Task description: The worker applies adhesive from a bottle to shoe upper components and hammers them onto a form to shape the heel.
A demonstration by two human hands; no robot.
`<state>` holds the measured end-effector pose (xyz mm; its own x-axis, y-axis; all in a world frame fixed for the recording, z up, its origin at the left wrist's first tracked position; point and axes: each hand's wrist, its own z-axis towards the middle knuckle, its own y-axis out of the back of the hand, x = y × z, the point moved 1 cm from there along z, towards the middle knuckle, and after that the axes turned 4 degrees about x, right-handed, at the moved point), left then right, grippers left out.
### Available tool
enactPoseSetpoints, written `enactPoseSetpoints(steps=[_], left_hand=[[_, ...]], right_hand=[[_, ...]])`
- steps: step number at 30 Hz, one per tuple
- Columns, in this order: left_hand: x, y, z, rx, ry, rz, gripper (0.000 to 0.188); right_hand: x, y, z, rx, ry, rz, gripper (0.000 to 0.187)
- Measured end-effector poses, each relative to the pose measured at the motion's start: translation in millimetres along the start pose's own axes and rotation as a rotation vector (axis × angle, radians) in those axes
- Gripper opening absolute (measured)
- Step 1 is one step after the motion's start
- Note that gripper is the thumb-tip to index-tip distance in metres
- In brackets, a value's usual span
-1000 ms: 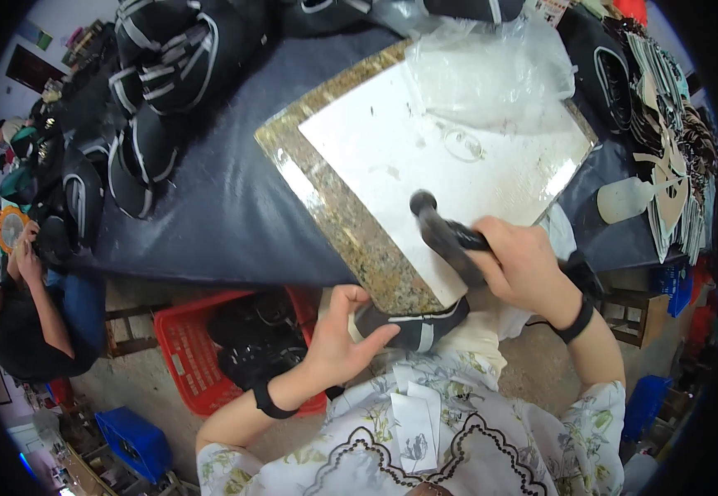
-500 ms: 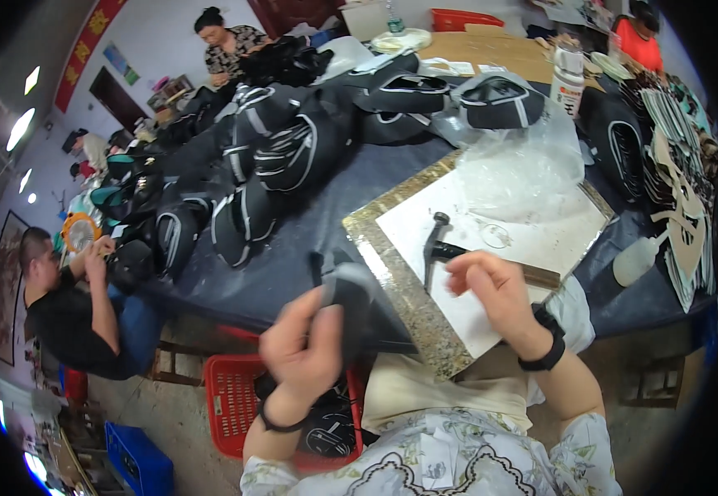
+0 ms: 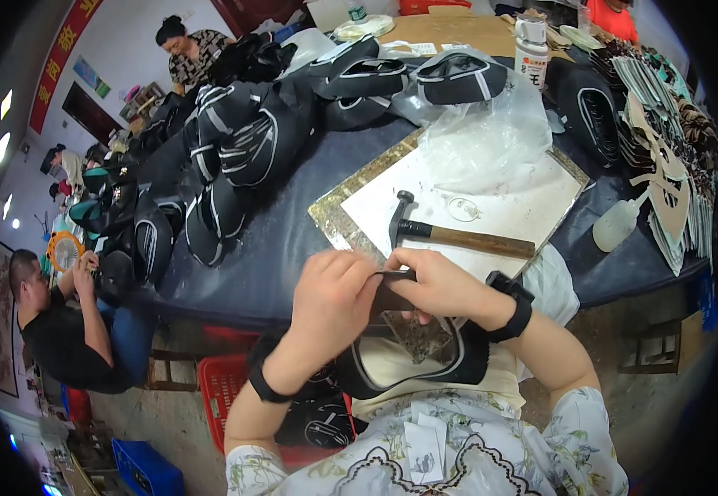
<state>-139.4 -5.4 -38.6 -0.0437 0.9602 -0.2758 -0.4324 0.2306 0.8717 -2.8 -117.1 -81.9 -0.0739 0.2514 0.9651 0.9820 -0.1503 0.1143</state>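
Observation:
A black shoe upper with a grey-edged opening (image 3: 476, 357) hangs over my lap, just in front of the table edge. My left hand (image 3: 330, 299) is closed on its top edge, seen from the back. Right beside it, my right hand (image 3: 443, 288) pinches the same dark edge between thumb and fingers, so both hands meet there. Part of the upper is hidden behind my hands. Just beyond my fingers, a hammer with a wooden handle (image 3: 479, 240) lies on a white sheet (image 3: 367, 213), which covers a speckled stone slab (image 3: 332, 201).
Piled black uppers (image 3: 264, 140) fill the table's left and back. Clear plastic bags (image 3: 491, 136) lie on the slab's far side. A squeeze bottle (image 3: 619, 223) and stacked cut pieces (image 3: 661, 165) are at right. A red basket (image 3: 218, 397) stands below left. Co-workers sit nearby.
My hands have come together on the upper, which was in my left hand alone. My right hand has moved left, away from the hammer. The view has shifted slightly.

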Motion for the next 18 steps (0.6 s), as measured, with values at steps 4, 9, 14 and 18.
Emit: enactPoseSetpoints(steps=[4, 9, 14, 18], left_hand=[[30, -11, 1, 0.461, 0.314, -0.464, 0.013], [36, -29, -8, 0.568, 0.486, -1.181, 0.01], [40, -30, -7, 0.544, 0.608, -1.233, 0.015], [43, -25, -5, 0.557, 0.62, -1.288, 0.018]], right_hand=[[-2, 12, 2, -0.042, 0.209, -0.149, 0.015], [-16, 21, -3, 0.032, 0.141, -0.002, 0.012], [-18, 21, -2, 0.032, 0.083, 0.103, 0.015], [-16, 21, -2, 0.028, 0.111, 0.099, 0.015]])
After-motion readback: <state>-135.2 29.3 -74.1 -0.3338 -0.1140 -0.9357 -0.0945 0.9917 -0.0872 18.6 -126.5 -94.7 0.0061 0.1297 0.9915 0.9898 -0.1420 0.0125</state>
